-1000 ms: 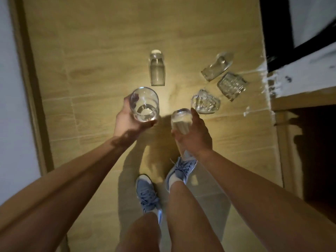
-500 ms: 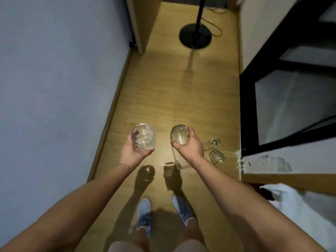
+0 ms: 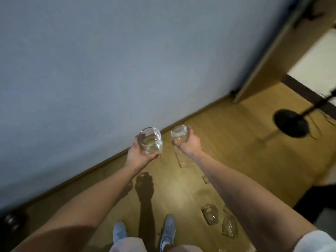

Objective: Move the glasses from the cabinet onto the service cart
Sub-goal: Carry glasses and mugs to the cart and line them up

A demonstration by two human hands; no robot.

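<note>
Grey wall (image 3: 109, 60) now fills view; hands (image 3: 140, 154) (image 3: 189, 144) still grip glasses (image 3: 151, 140) (image 3: 179, 133).

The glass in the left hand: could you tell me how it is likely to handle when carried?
The glass looks clear and smooth, so probably slippery; the left hand cups it from below. It would likely break if dropped on the wooden floor. Its round wall suggests it could roll if laid down.

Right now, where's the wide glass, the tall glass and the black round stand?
Wide glass (image 3: 151, 142): head view, on its clear side wall.
Tall glass (image 3: 179, 134): head view, on its upper part near the rim.
Black stand base (image 3: 290, 123): head view, middle of the disc.
</note>
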